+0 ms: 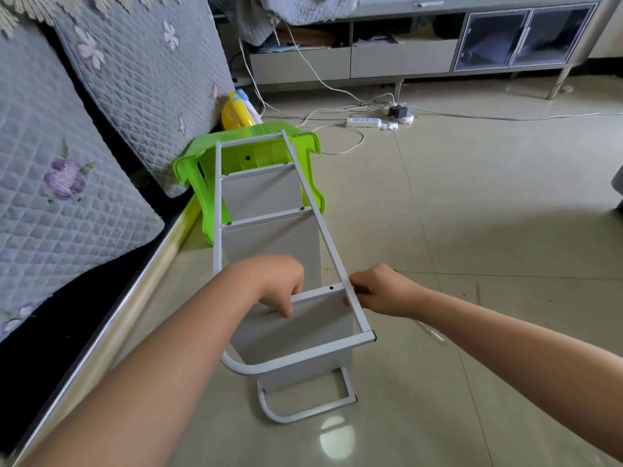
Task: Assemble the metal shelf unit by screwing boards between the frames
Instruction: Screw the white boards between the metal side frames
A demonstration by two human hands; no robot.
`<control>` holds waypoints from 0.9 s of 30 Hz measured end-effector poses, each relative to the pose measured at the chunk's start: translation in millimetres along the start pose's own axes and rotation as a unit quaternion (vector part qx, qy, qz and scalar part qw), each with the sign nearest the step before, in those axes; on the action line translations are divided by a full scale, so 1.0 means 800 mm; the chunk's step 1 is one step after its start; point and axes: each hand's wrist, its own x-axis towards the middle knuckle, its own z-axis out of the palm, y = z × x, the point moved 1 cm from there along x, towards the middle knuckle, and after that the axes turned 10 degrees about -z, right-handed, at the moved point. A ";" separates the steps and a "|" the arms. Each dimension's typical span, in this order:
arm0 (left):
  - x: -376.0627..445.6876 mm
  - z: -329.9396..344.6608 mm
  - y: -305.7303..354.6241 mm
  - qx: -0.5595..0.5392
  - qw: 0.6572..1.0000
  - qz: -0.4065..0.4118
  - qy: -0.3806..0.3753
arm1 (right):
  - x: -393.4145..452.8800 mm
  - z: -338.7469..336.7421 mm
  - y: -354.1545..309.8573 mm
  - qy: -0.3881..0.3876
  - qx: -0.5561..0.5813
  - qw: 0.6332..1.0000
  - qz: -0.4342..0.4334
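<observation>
White metal shelf unit (286,264) lying on the tiled floor (472,230), left hand (276,281) curled over the nearest board (303,318), right hand (377,291) pinching the frame rail (320,210), far end propped on green stool (249,156), power strip (364,122) beyond

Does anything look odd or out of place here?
Yes: the shelf unit lies on its side, its far end propped on a tipped-over green stool. That looks deliberate for assembly. White cables sprawl loosely across the floor behind.

Both bare forearms reach forward. Left hand (274,281) palm down, fingers curled over board edge (317,293). Right hand (379,291) pinches frame rail (332,251), knuckles up.
</observation>
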 end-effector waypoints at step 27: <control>-0.002 -0.007 0.000 0.005 1.000 -0.002 0.002 | 0.001 0.016 0.011 0.045 0.010 0.999 0.008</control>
